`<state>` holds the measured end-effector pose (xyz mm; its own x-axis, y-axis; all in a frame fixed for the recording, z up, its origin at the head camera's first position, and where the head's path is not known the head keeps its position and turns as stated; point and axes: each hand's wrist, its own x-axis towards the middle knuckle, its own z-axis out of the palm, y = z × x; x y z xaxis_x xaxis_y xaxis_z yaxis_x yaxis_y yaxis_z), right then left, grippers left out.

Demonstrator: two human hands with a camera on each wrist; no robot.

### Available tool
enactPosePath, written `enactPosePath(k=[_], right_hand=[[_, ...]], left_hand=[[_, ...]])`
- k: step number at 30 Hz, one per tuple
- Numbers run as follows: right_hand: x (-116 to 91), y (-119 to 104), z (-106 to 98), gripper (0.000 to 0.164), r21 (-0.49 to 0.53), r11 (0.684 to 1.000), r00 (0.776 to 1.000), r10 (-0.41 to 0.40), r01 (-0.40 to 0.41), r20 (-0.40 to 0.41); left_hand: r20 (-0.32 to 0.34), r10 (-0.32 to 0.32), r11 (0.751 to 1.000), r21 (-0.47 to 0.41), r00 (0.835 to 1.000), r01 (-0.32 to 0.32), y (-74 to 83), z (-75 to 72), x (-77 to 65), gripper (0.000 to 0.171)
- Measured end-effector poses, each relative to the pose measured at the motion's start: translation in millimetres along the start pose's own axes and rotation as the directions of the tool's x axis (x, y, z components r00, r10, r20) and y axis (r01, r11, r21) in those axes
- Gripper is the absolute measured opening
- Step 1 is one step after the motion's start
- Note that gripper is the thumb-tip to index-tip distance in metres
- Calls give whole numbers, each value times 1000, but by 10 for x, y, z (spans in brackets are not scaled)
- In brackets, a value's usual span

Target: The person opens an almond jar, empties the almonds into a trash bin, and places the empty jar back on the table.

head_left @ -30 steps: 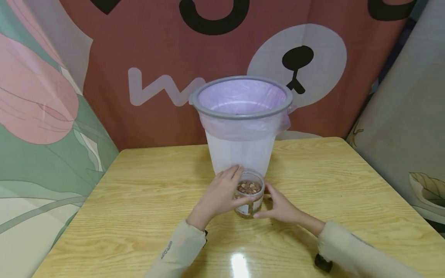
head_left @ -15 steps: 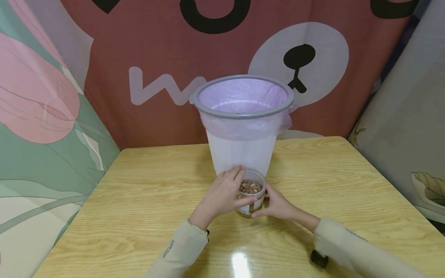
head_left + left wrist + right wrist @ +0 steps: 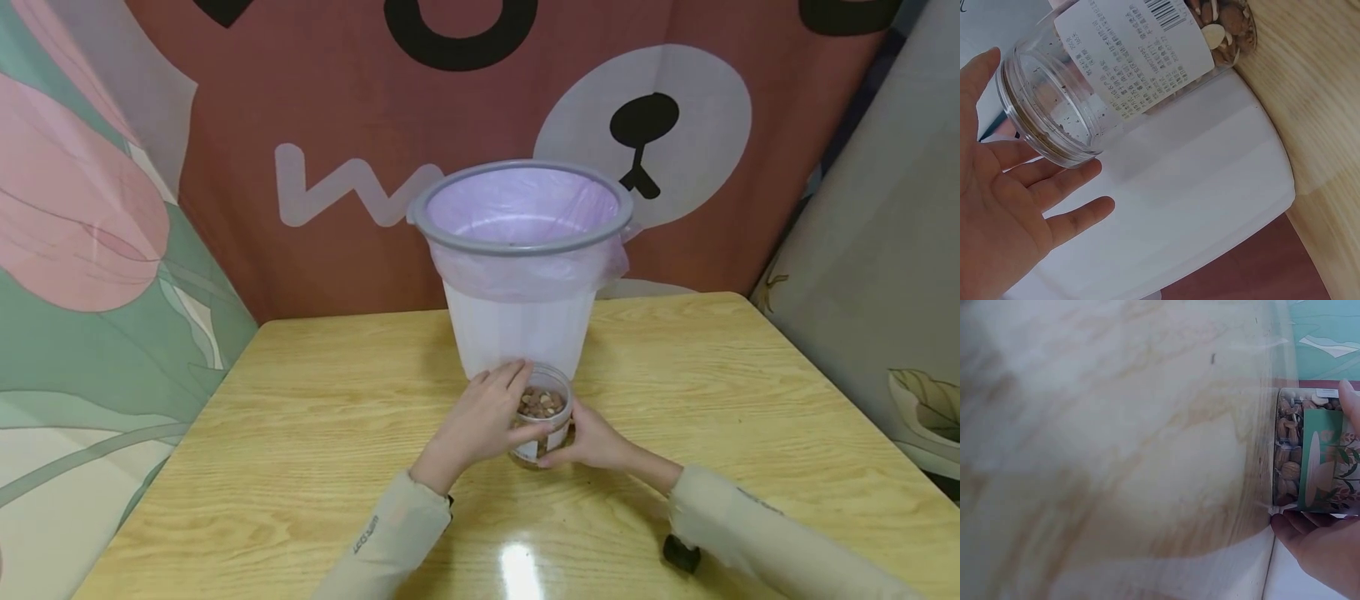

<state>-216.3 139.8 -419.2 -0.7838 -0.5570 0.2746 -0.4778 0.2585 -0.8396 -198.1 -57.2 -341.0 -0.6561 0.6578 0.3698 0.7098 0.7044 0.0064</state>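
A clear plastic jar [image 3: 545, 433] with a white label and no lid stands upright on the table, just in front of a bin. Brown nuts [image 3: 542, 404] and pale pieces fill its lower part. My left hand [image 3: 483, 417] spans the jar's rim from the left, thumb in front and fingers towards the back; the left wrist view has the jar's mouth [image 3: 1054, 112] between them. Lower down, my right hand [image 3: 596, 439] holds the jar from the right. In the right wrist view its thumb and fingers lie on opposite sides of the jar's green printed label [image 3: 1322, 462].
The white bin [image 3: 521, 333] has a grey rim and a pink-purple bag liner [image 3: 517, 204]. It stands close behind the jar. Under both is a wood-grain table [image 3: 315, 433], with a printed red cloth [image 3: 337, 267] hanging behind it.
My right hand has moved slightly left and closer around the jar. The left hand stays at the rim; the bin has not moved.
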Motion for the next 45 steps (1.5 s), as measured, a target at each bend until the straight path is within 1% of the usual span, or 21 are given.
enactPosePath(k=[5,10,18,23,31,40,45], right_hand=[[2,-2,6,99,31,999,1000,23,-23,12],[-4,19,14,95,39,998,999,38,-38,18],[7,48,19,90,66,998,999,-9,6,41],[23,41,24,90,94,995,997,-38,32,62],[29,-29,20,92,84,996,998,-39,35,50],[-3,-67,-8,94,67,997,999,-39,38,15],[-14,-85,-32,95,51,998,999,-47,47,2]], left_hand=[[1,-2,1000,0,1000,2,-3,14,-8,74],[-8,7,1000,-13,1000,-7,-2,19,-7,73],[-48,39,998,-46,998,-41,-15,30,-1,71],[-56,47,997,-66,997,-51,-23,21,-12,71],[-39,19,991,-129,999,-24,-46,5,-40,72],[10,-23,976,-215,1000,24,-48,-23,-57,76],[0,-17,975,-220,1000,16,-47,-21,-62,78]])
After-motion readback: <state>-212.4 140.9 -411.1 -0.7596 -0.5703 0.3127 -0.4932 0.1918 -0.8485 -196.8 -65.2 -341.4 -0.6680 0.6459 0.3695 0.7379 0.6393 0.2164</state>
